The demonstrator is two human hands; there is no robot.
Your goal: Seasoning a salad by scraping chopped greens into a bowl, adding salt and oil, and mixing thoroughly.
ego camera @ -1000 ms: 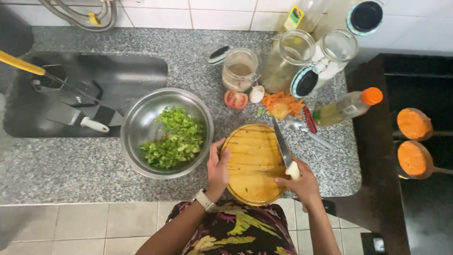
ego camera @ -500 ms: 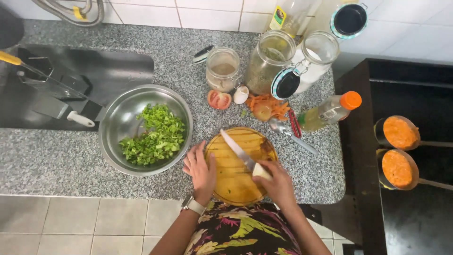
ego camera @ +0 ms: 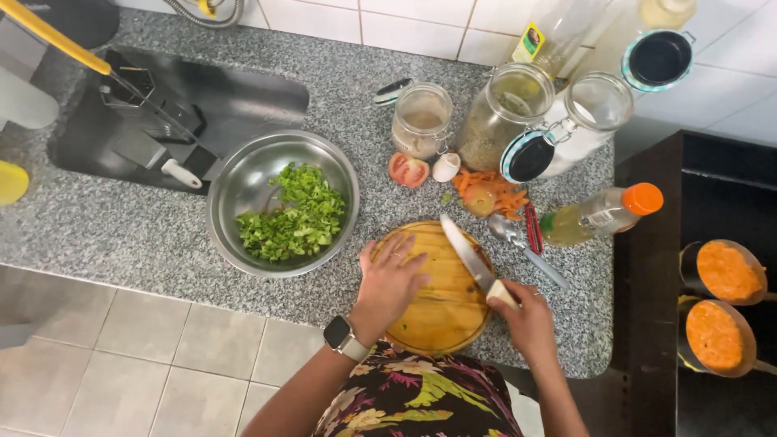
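Two hands work over the round wooden board (ego camera: 437, 311) on the counter. The left hand (ego camera: 390, 283) lies flat with fingers spread, further onto the board than a moment ago. The right hand (ego camera: 530, 320) grips the knife (ego camera: 473, 260), its blade still angled across the board.

Single head cam, looking almost straight down from above the person onto the counter (ego camera: 121, 243), back wall running along frame top. Mid-range: it's taking in the board (ego camera: 441, 311), bowl (ego camera: 282, 202), jars, floor tiles and stove edge at right. No 2nd view, so no overlap.
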